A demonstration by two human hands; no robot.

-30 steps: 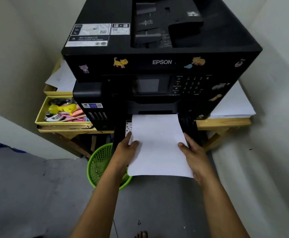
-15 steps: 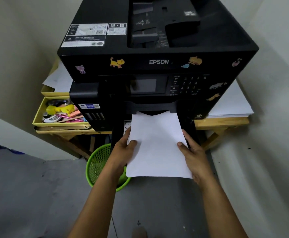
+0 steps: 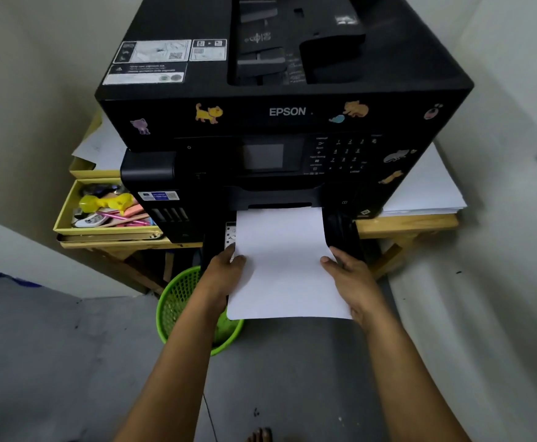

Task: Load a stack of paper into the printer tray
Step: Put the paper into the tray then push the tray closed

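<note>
Here both hands, left hand (image 3: 225,275) and right hand (image 3: 353,279), grip the paper stack's (image 3: 284,266) side edges, fingers clamped, its front edge at the printer (image 3: 279,116) slot.

White stack of paper (image 3: 284,263), plain and flat, far edge at the slot of the black Epson printer (image 3: 279,122), near end jutting out over the floor, held at left and right edges, printer tray (image 3: 340,231) dark beneath.

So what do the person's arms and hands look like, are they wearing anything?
Both arms are bare, with no sleeves showing. The left hand and the right hand wear no gloves, and no rings, watch or bracelets show.
</note>
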